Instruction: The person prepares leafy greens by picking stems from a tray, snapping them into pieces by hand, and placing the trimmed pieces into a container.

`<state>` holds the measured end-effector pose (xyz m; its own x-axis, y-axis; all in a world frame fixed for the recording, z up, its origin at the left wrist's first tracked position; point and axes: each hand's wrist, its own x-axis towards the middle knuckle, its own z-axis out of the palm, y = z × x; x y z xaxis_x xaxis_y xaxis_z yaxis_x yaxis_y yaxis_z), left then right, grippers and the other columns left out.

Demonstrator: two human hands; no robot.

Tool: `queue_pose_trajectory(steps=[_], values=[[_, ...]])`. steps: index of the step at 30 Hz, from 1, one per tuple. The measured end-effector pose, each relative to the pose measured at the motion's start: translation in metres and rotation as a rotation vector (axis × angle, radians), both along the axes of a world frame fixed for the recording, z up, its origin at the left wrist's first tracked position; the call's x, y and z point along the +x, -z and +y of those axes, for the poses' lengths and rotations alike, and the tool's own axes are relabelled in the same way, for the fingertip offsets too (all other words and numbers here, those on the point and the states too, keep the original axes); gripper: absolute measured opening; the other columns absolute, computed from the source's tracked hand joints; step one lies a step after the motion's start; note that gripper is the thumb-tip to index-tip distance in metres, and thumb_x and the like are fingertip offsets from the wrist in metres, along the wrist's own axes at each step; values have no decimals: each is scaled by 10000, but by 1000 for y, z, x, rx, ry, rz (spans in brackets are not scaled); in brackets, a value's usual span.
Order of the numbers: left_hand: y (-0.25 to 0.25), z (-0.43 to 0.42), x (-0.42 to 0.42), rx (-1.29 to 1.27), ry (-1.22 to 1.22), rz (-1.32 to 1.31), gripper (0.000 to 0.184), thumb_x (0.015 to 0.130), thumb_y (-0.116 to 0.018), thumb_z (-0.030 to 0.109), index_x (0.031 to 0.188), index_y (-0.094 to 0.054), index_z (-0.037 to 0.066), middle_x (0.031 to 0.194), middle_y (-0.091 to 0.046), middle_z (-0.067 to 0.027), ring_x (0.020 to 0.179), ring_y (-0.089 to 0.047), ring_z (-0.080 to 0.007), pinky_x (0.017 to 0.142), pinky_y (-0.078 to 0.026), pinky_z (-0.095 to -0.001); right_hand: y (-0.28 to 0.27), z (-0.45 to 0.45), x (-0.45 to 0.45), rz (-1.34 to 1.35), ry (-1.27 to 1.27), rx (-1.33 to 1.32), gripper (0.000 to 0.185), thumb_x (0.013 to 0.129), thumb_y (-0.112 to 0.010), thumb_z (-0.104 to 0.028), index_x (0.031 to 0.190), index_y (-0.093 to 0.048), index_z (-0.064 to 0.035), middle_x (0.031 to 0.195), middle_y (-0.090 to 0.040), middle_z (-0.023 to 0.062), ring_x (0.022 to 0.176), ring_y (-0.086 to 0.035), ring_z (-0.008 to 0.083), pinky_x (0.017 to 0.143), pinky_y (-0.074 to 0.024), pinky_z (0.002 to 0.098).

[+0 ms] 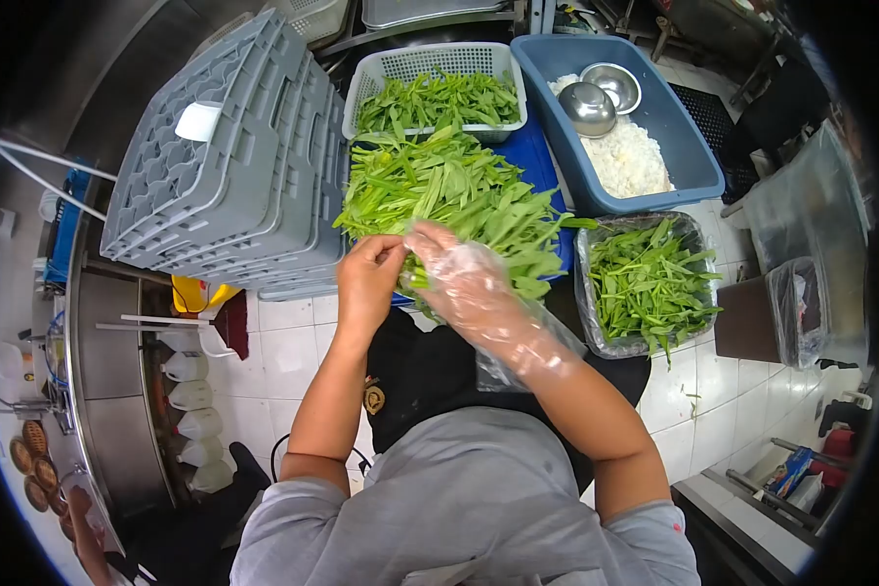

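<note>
Because the greens [449, 181] lie close, my left hand [364, 285] pinches its fingers together beside my right hand [471, 293] (gloved, grip unclear).

A heap of leafy stems [449, 181] lies just beyond the left hand [366, 283] and right hand [464, 288], on a flat support [537, 156]. Behind the heap is a basket [351, 107] of stems. Racks [234, 166] stand stacked left of the left hand. Right of the right hand, a lined container [583, 293] holds stems; beyond it, a tub [555, 137] holds rice [627, 161] and two bowls [588, 109].
</note>
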<state>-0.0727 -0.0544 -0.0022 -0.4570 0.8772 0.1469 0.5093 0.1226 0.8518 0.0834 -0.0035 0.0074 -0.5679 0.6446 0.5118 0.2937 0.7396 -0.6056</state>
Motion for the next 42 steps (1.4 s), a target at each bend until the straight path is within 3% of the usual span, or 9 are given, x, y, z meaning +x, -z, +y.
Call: queue_pose_trajectory(steps=[6, 7, 8, 11, 14, 24, 30, 33, 42], values=[[-12, 2, 2, 155, 31, -91, 171, 859, -657, 68, 1014, -685, -1, 881, -660, -104, 795, -634, -167, 717, -490, -269, 21, 34, -9, 25, 179, -55, 158, 805, -667, -137, 951, -685, -79, 799, -671, 149, 693, -637, 293, 656, -507, 370], [-13, 0, 1, 212, 14, -156, 186, 862, -655, 70, 1034, -682, 3, 893, -662, -106, 810, -635, -166, 722, -489, -270, 10, 41, 4, 180, 102, -773, 142, 838, -696, -183, 960, -679, -111, 762, -677, 50, 710, -622, 163, 632, -479, 372], [-24, -5, 3, 171, -2, -66, 191, 855, -666, 78, 1030, -670, 1, 912, -655, -110, 825, -623, -186, 721, -487, -288, 0, 47, 15, 335, 81, -840, 111, 872, -666, -178, 932, -670, -85, 809, -682, 22, 765, -606, 87, 686, -481, 316], [-2, -14, 3, 59, 62, 233, 154, 835, -687, 82, 959, -661, -6, 882, -634, -109, 808, -612, -226, 699, -486, -324, -12, 66, 38, 683, 36, -861, 154, 884, -665, -183, 957, -636, -51, 890, -699, 53, 908, -630, 139, 995, -383, 326], [37, -21, 23, 147, 240, 545, 180, 746, -740, 76, 882, -631, 30, 839, -561, -108, 812, -570, -294, 701, -458, -379, -16, 78, 56, 803, 40, -920, 123, 876, -670, -163, 968, -641, -87, 943, -705, 45, 1002, -607, 163, 1059, -318, 374], [75, -11, 10, 51, 314, 786, 160, 806, -615, 60, 962, -597, 29, 822, -550, -124, 817, -569, -309, 704, -446, -397, -30, 84, 129, 1242, 181, -953, 175, 881, -667, -193, 1000, -627, -71, 1010, -670, 97, 1026, -580, 198, 950, -441, 364], [40, 28, -36, 397, -36, 742, 135, 934, -530, 90, 974, -579, -30, 755, -616, -120, 681, -621, -267, 608, -494, -346, -11, 47, 160, 1142, -4, -971, 161, 896, -659, -219, 958, -604, -82, 877, -619, 71, 938, -601, 223, 903, -458, 364], [8, 38, -34, 106, -234, -219, 227, 996, -463, 161, 998, -581, -33, 720, -584, -68, 592, -577, -151, 533, -467, -275, 8, 28, 149, 1005, 93, -1015, 159, 894, -653, -221, 942, -599, -80, 820, -617, 65, 855, -607, 221, 876, -460, 374], [31, 40, -21, 14, -78, -492, 260, 1005, -471, 231, 1056, -610, 16, 760, -557, 1, 555, -497, -71, 516, -413, -235, 12, -3, 108, 408, 85, -1042, 196, 850, -691, -190, 965, -611, -53, 757, -634, 65, 731, -596, 140, 734, -486, 329]])
